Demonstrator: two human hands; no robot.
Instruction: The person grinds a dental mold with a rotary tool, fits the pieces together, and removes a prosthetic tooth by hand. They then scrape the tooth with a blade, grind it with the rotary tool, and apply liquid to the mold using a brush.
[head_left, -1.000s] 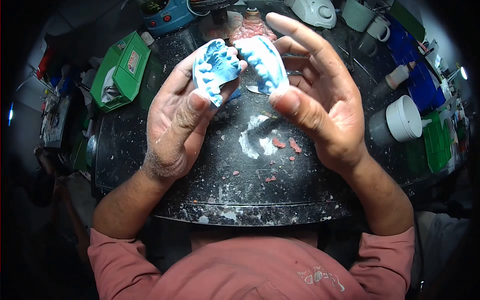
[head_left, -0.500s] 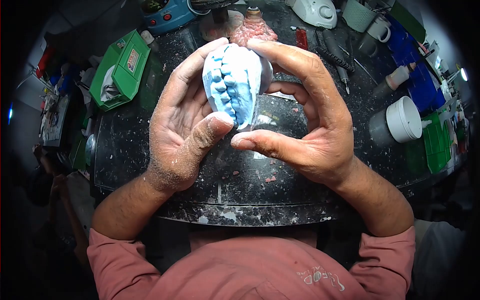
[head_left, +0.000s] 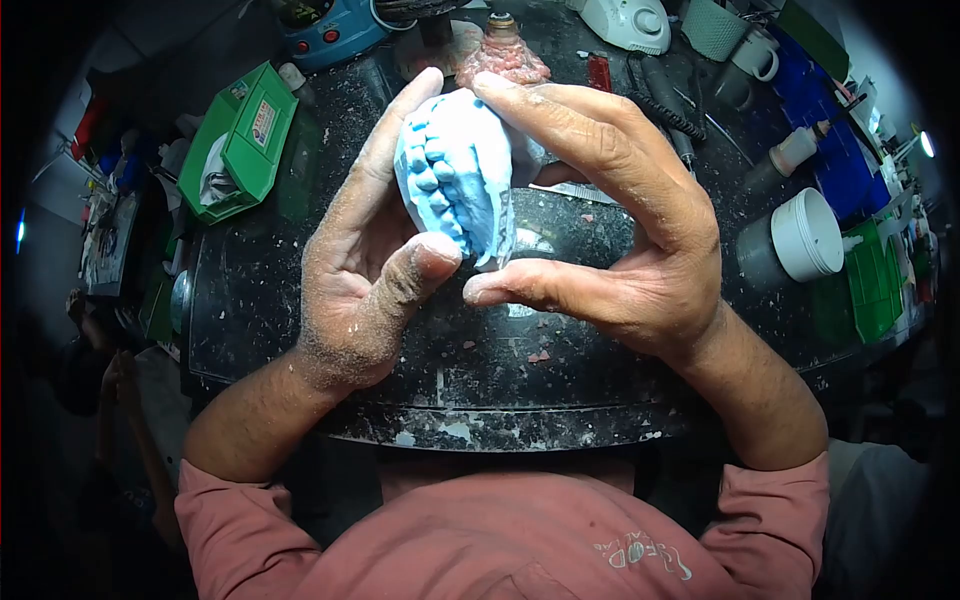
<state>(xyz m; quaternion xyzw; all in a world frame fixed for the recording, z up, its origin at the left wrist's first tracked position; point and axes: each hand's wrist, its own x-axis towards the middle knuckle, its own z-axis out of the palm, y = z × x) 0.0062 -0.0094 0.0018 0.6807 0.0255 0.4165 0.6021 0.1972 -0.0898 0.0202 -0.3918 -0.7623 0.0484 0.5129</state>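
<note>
A pale blue plaster dental model [head_left: 455,175], its upper and lower teeth set together, is raised above the bench between both hands. My left hand [head_left: 365,250], dusted with powder, is closed around its left side, the thumb at the lower end of the teeth. On the other side my right hand [head_left: 620,220] grips the model, fingers at its top and back, thumb tip by its lower right corner. A wide gap shows between my right palm and the model. The far side of the model is hidden.
On the black workbench [head_left: 420,380] lie specks and pink crumbs. A green bin [head_left: 245,140] stands left. At the back are a blue machine [head_left: 330,40], a pink lump [head_left: 505,55] and a handpiece [head_left: 665,95]. A white tub [head_left: 806,235] and a green tray [head_left: 873,285] sit right.
The dental model has turned slightly in my hands and shifted a little left, showing more of its right side. My right fingers have moved left along its top.
</note>
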